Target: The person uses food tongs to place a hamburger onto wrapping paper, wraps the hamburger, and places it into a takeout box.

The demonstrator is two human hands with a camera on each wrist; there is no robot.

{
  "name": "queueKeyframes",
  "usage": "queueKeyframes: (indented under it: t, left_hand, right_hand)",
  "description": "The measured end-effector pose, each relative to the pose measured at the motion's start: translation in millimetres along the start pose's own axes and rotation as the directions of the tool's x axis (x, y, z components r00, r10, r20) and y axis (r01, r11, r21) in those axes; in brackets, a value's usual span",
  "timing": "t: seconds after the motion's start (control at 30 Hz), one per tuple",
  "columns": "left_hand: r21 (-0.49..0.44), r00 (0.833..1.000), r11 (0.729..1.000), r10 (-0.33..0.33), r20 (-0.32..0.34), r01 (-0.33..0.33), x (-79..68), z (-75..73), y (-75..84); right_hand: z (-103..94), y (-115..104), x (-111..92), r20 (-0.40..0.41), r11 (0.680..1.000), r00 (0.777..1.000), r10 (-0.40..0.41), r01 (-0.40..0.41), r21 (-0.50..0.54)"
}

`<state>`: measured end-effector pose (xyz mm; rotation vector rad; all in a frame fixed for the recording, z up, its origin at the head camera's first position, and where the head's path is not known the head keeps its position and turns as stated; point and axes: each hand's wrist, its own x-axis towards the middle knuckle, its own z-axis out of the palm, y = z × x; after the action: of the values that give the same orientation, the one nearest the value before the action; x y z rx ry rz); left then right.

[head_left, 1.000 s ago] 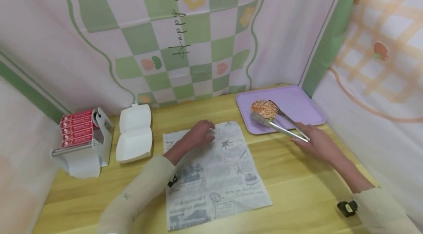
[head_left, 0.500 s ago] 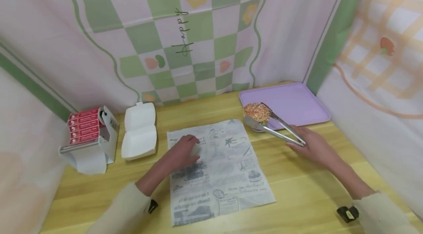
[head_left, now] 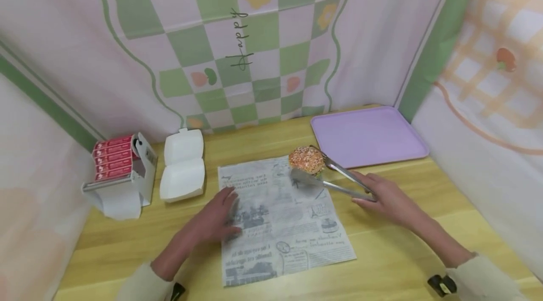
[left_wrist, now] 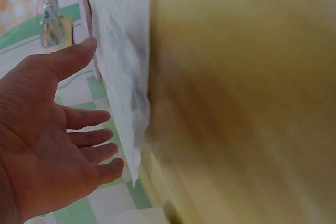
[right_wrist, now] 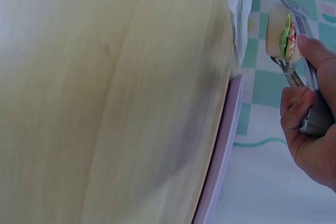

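Note:
My right hand [head_left: 383,198] grips a pair of metal tongs [head_left: 345,190], whose ends clasp a sesame-topped burger [head_left: 306,159]. In the head view the burger is over the far right corner of a printed paper sheet [head_left: 288,225]. The right wrist view shows the burger [right_wrist: 282,34] from the side, raised above the table, with green and red filling between the bun halves. My left hand [head_left: 214,218] is by the sheet's left edge, holding nothing. Its fingers are spread and relaxed in the left wrist view, where the palm [left_wrist: 47,150] faces the paper [left_wrist: 123,51].
A purple tray [head_left: 373,138] lies at the back right of the wooden table [head_left: 394,254]. To the left stand an open white clamshell box [head_left: 183,169] and a white holder [head_left: 146,164] with red-printed packs [head_left: 113,157]. Patterned cloth hangs behind.
The tongs have carried the burger leftward off the tray to over the paper sheet. My left hand has drawn back from the middle of the sheet to its left edge.

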<state>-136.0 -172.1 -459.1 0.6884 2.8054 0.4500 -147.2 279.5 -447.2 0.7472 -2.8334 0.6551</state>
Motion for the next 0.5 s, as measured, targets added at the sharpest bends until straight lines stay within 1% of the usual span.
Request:
queueKeyframes:
  t: [0.1,0.23,0.37,0.5]
  left_hand:
    - [0.013,0.999,1.000,-0.008,0.035,0.007,-5.4,3.4,-2.3]
    - [0.020,0.998,1.000,-0.019,0.061,0.018,-9.7,5.8,-2.9]
    - [0.051,0.996,0.998,-0.037,0.080,0.033,-11.8,8.5,-3.4]
    - [0.090,0.995,0.995,-0.044,0.088,0.036,-12.9,11.8,-5.3]
  right_hand:
    - [6.0,-7.7,1.1,0.037,1.000,0.999,-0.011,0.010,0.027]
    - [13.9,-17.5,2.6,0.074,0.999,0.997,-0.024,0.021,0.047]
    - [20.3,-26.2,4.2,0.103,0.996,0.994,-0.042,0.034,0.078]
    - [26.0,-31.2,5.0,0.132,0.992,0.988,-0.085,0.071,0.106]
